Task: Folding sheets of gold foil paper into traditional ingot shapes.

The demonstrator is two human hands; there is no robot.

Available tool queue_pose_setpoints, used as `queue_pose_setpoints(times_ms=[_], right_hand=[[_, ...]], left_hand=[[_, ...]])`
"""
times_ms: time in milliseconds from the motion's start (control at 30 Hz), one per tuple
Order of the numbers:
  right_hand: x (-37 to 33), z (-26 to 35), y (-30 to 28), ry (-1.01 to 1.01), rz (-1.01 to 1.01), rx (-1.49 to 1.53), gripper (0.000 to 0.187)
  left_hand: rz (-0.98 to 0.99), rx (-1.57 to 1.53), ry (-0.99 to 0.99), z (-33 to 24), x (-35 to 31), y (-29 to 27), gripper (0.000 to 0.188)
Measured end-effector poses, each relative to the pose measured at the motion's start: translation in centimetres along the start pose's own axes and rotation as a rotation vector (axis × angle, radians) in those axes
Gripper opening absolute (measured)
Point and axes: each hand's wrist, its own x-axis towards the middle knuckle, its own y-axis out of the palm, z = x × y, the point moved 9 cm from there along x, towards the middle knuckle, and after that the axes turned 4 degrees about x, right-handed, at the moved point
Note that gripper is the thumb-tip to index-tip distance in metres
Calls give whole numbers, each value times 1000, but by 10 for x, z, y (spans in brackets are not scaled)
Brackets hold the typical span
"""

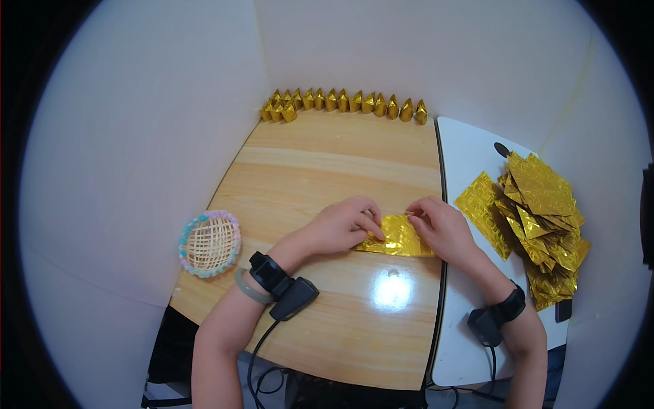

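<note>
A sheet of gold foil paper (pixel 400 236), shiny and longer than it is tall, lies on the wooden table between my hands. It looks folded along its length, though my fingers cover parts of it. My left hand (pixel 346 223) pinches its left part with bent fingers. At the upper right edge, my right hand (pixel 441 228) has thumb and fingers closed on the foil. Along the table's far edge stand several folded gold paper pieces (pixel 332 100) with pointed tops, in a row that doubles up at the left end.
A heap of gold foil sheets (pixel 545 211) lies on the white side table (pixel 470 334) at right, with one flat sheet (pixel 485 211) beside it. A small woven basket (pixel 210 244) with a pastel rim is at left. White walls enclose the table; cables hang from both wrist devices.
</note>
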Motion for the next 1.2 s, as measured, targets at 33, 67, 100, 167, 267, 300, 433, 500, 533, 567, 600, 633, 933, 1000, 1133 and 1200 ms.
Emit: queue_pose_setpoints(times_ms=[33, 67, 100, 167, 267, 300, 433, 500, 533, 567, 600, 633, 933, 1000, 1133, 1200], right_hand=[[-1, -1, 0, -6, 1, -3, 18], [-2, -3, 0, -16, -1, 3, 19], [-2, -5, 0, -25, -4, 9, 20], [-1, -12, -2, 91, 39, 142, 21], [-4, -22, -1, 272, 147, 414, 24], [-5, -25, 3, 331, 208, 548, 26], [-1, -17, -1, 112, 318, 511, 25], [-4, -1, -1, -35, 395, 549, 22], [-4, -3, 0, -34, 396, 549, 22], [-3, -3, 1, -73, 393, 517, 21], [-4, -3, 2, -112, 389, 486, 20], [-4, -4, 1, -111, 388, 486, 20], [5, -21, 15, 113, 274, 514, 18], [7, -27, 16, 257, 208, 383, 24], [10, -6, 8, -72, -11, 157, 29], [9, -3, 6, -127, -55, 149, 30]], left_hand=[[-4, -18, -97, 10, -2, -2, 27], [-11, -15, -98, 11, -3, -3, 27], [-22, -12, -82, 11, -3, -5, 23], [-38, -6, -68, 10, -4, -9, 20], [-35, -7, -102, 6, -4, -10, 14], [-43, 46, -79, 3, -3, -10, 12], [-27, 52, -86, 5, -4, -9, 12], [-12, 28, -87, 9, -5, -9, 12], [4, 3, -85, 10, -5, -8, 11], [4, 2, -85, 10, -5, -8, 11], [18, -18, -87, 10, -5, -8, 11], [31, -37, -89, 10, -5, -7, 11], [55, -54, -77, 9, -6, -7, 11], [43, -61, -64, 10, -5, -7, 12], [13, 4, -2, 7, -5, -9, 26], [6, -36, -72, 11, -5, -10, 34]])
